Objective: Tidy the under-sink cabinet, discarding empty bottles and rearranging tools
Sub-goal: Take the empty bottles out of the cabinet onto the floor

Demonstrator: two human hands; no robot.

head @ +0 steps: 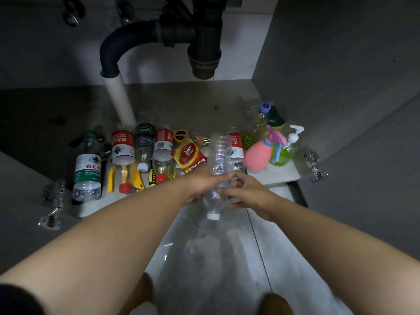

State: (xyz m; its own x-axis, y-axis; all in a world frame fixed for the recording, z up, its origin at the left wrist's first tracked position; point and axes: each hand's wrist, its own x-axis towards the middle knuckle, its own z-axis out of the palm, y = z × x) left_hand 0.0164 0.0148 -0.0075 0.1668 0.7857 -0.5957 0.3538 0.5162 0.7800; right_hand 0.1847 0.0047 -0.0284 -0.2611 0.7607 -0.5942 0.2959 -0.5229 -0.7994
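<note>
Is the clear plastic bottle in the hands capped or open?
Capped: a white cap closes the neck of the clear plastic bottle.

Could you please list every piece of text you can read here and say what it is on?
"农夫山": green-label water bottle, far left.
"农夫", upside down: red-label bottle.
"Cestbon", upside down: dark-label bottle.
"2m": yellow tape measure.
Red-and-yellow packet and all smaller label print: too blurred.

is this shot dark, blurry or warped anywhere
Head view: dim overall, the cabinet walls and drain pipe sink into shadow; the floor tiles catch pale glare; the wide-angle lens bows the walls' straight edges; the clear bottle held in the left hand and right hand looks slightly soft.
</note>
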